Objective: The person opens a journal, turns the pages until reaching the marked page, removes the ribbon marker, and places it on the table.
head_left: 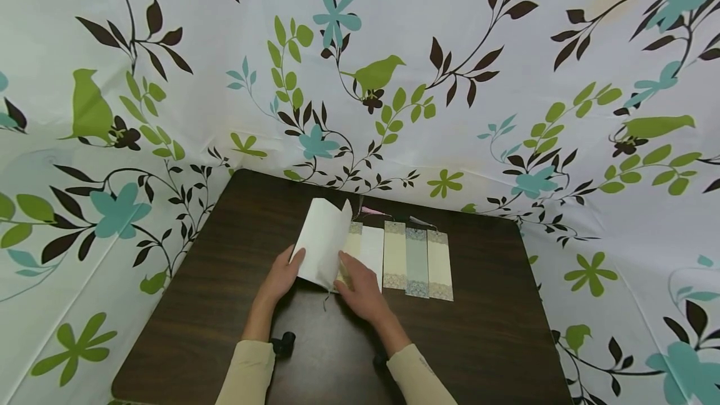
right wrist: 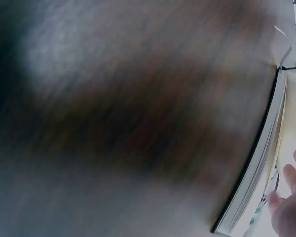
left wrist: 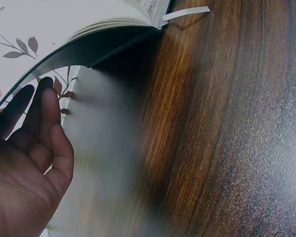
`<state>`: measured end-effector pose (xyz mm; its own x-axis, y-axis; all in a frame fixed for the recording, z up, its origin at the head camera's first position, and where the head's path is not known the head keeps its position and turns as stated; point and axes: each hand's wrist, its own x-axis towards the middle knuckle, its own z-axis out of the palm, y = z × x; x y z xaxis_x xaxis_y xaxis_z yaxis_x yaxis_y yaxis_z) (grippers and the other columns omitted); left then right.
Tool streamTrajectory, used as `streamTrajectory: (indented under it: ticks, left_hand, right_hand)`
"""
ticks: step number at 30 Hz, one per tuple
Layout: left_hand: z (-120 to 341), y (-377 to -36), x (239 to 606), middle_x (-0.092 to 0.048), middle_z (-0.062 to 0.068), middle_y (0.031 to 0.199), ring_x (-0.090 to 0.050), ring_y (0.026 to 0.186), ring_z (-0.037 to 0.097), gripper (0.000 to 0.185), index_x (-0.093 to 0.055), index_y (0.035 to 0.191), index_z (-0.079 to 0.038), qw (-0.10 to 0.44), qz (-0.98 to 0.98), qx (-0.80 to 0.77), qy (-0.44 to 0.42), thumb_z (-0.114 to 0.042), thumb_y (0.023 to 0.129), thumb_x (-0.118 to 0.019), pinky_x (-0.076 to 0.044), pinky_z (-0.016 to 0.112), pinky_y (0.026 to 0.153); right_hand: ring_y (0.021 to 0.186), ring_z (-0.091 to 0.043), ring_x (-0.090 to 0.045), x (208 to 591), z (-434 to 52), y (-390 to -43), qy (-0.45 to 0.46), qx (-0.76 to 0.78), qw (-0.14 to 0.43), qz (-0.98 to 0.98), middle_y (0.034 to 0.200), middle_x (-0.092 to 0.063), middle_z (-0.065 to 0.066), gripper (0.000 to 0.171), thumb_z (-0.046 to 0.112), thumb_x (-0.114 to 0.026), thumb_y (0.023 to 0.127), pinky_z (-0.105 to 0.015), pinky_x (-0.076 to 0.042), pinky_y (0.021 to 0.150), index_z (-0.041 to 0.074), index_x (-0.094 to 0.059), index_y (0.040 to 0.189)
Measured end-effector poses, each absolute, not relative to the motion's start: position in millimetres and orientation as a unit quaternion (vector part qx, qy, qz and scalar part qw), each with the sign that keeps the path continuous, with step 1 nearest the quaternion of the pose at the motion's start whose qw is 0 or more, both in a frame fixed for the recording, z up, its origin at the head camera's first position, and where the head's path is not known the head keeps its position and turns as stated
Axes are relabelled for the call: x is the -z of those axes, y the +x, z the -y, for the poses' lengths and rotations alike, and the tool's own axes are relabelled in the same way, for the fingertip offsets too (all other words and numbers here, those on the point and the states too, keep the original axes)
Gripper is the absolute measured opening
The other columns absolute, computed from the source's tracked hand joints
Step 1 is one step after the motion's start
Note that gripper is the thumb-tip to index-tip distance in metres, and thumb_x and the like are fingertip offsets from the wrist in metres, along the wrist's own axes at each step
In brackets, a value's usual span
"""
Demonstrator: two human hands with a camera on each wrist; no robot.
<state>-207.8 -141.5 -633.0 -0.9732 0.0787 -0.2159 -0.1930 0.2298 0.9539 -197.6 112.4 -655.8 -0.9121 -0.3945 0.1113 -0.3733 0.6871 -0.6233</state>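
Head view, hands: left hand (head_left: 284,277) props up the lifted white cover of the book (head_left: 329,242), fingers mostly straight; right hand (head_left: 360,289) lies flat on the open page.
Book spot: table (head_left: 478,342) middle, bookmarks (head_left: 417,261) at its 3 o'clock.
Left wrist: fingers (left wrist: 42,116) under the raised cover.
Right wrist: blurry, fingertips (right wrist: 292,177) loose by the page edge.

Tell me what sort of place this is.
Probably a makeshift tabletop recording booth: a floral bird-print sheet walls in a dark wooden table, where both hands work an open book beside a row of paper bookmarks.
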Motion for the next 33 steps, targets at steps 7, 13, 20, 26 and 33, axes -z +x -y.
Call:
streamTrajectory:
  ticks: [7,13,20,26,33]
  left_hand:
    - [141,-207,633,-0.052,0.021,0.162,-0.052,0.147,0.039,0.066,-0.039,0.166,-0.008,0.102,-0.778,-0.619,-0.029,-0.050,0.116,-0.041,-0.037,0.061,0.123]
    - [141,-210,632,-0.047,0.020,0.166,-0.041,0.156,0.039,0.067,-0.040,0.166,-0.008,0.104,-0.778,-0.618,-0.032,-0.052,0.116,-0.039,-0.032,0.062,0.127]
    - [140,-209,631,-0.039,0.023,0.171,-0.032,0.161,0.040,0.082,-0.032,0.168,-0.001,0.115,-0.755,-0.644,-0.035,-0.063,0.114,-0.034,-0.025,0.060,0.131]
    - [139,-211,632,-0.066,0.020,0.144,-0.066,0.125,0.033,0.064,-0.047,0.162,-0.008,0.091,-0.774,-0.627,-0.017,-0.052,0.115,-0.044,-0.049,0.050,0.107]
    - [141,-210,633,-0.059,0.021,0.155,-0.061,0.137,0.038,0.059,-0.043,0.165,-0.007,0.093,-0.774,-0.626,-0.001,-0.043,0.118,-0.043,-0.043,0.059,0.118]
  right_hand:
    - [0.157,-0.033,-0.043,659,-108,-195,-0.207,0.306,0.044,-0.928,0.170,-0.046,-0.005,0.070,0.038,-0.064,0.108,-0.064,-0.037,0.120,0.022,-0.037,0.170]
    - [0.159,-0.031,-0.039,660,-102,-192,-0.223,0.300,0.073,-0.925,0.173,-0.042,-0.001,0.070,0.045,-0.060,0.110,-0.065,-0.034,0.119,0.026,-0.031,0.172]
    - [0.157,-0.029,-0.042,659,-97,-192,-0.228,0.284,0.061,-0.929,0.171,-0.046,-0.001,0.068,0.046,-0.058,0.110,-0.063,-0.036,0.117,0.026,-0.034,0.171]
    - [0.157,-0.033,-0.041,658,-98,-192,-0.222,0.315,0.068,-0.920,0.170,-0.046,-0.007,0.064,0.043,-0.060,0.110,-0.066,-0.035,0.118,0.024,-0.040,0.168]
    - [0.152,-0.038,-0.045,660,-95,-198,-0.095,0.509,0.019,-0.855,0.161,-0.052,-0.014,0.032,0.022,-0.062,0.111,-0.067,-0.042,0.115,0.011,-0.066,0.141]
